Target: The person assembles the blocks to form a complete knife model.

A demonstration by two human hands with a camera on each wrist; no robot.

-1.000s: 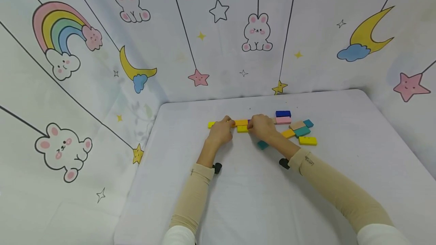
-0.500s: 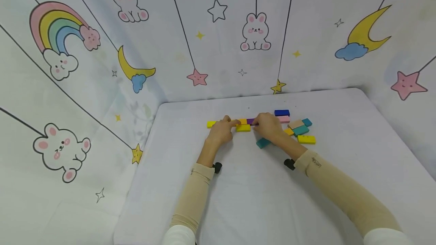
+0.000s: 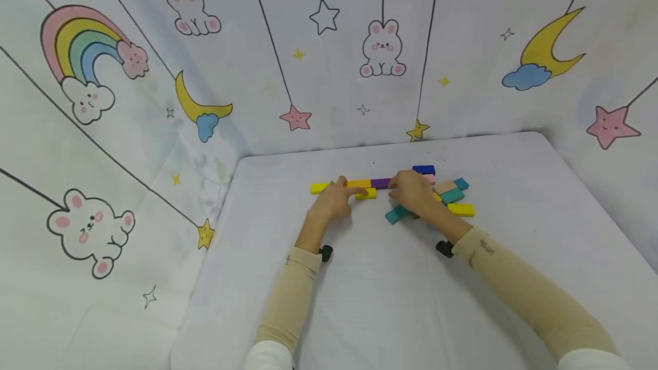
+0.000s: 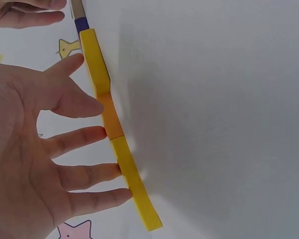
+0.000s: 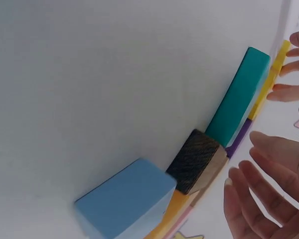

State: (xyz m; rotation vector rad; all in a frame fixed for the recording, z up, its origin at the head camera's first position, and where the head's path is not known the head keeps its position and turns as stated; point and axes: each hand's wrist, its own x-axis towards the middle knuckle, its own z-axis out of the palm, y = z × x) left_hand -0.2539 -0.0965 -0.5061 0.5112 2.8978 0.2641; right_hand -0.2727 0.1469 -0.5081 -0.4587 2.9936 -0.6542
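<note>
Across the table runs a row of flat wooden blocks: a yellow block (image 3: pixel 320 188), an orange block (image 3: pixel 361 184) and a purple block (image 3: pixel 381 183). My left hand (image 3: pixel 332 201) lies along the row's left part, its fairly straight fingers touching the yellow and orange blocks in the left wrist view. Its index finger reaches over another yellow block (image 3: pixel 368 193) just in front of the row. At the purple block's right end is my right hand (image 3: pixel 414 194), fingers loosely bent. In the right wrist view nothing shows between those fingers; they partly cover blocks in the head view.
Right of the hands lie a dark blue block (image 3: pixel 424 169), a beige block (image 3: pixel 446 188), a teal block (image 3: pixel 453 196) and a yellow block with dots (image 3: pixel 460 210). Another teal block (image 3: pixel 396 214) lies in front of the right hand. A patterned cloth (image 3: pixel 339 84) hangs behind the table.
My right hand has shifted right along the row, uncovering the purple block. My left index finger has swung from the row toward the front yellow block. The head view has shifted slightly.
</note>
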